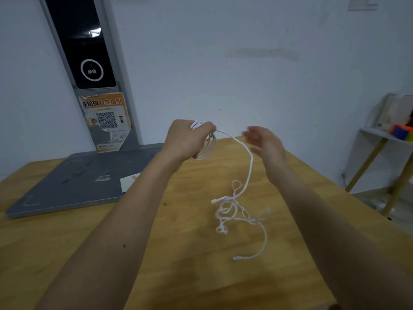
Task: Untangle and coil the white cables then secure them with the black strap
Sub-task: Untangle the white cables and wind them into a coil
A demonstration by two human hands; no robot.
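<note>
My left hand [190, 137] is raised above the wooden table [89, 238] and grips a small coil of white cable [209, 147], whose loops hang below the fist. From the coil a single strand [248, 157] runs right and down to a tangled heap of white cable [230, 211] lying on the table. A loose end with a plug [237, 257] lies nearer to me. My right hand [263, 139] hovers just right of the strand with fingers spread and blurred, holding nothing. No black strap is in view.
A grey device base [67, 186] with a tall upright column [89, 63] stands at the table's back left, a white card [128, 182] on its corner. A white shelf [380, 153] with coloured items stands off the table's right edge.
</note>
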